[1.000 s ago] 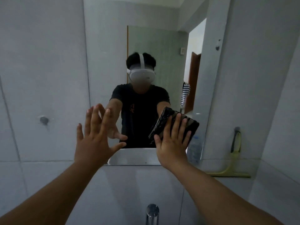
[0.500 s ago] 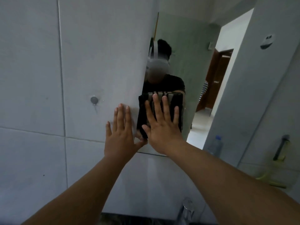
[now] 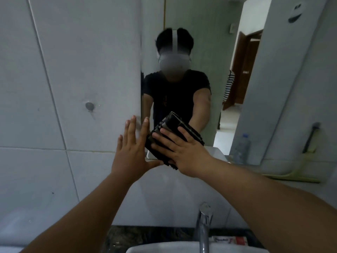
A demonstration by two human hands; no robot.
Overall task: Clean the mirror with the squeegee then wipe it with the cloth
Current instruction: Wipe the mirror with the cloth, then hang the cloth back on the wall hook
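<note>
Dark folded cloth [image 3: 168,131], soft and striped, pressed flat by the right hand [image 3: 184,152] on the glossy mirror [image 3: 209,57]; left hand [image 3: 130,152] open at nine o'clock.

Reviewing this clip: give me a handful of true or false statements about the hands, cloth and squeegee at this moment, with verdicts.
1. The right hand presses a dark folded cloth flat against the mirror. True.
2. The left hand holds the squeegee. False: it is empty, fingers spread, at the mirror's left edge.
3. The squeegee leans against the wall on the right. True.
4. The cloth is at the top of the mirror. False: it is near the lower left corner.
5. A tap stands below the arms. True.
</note>
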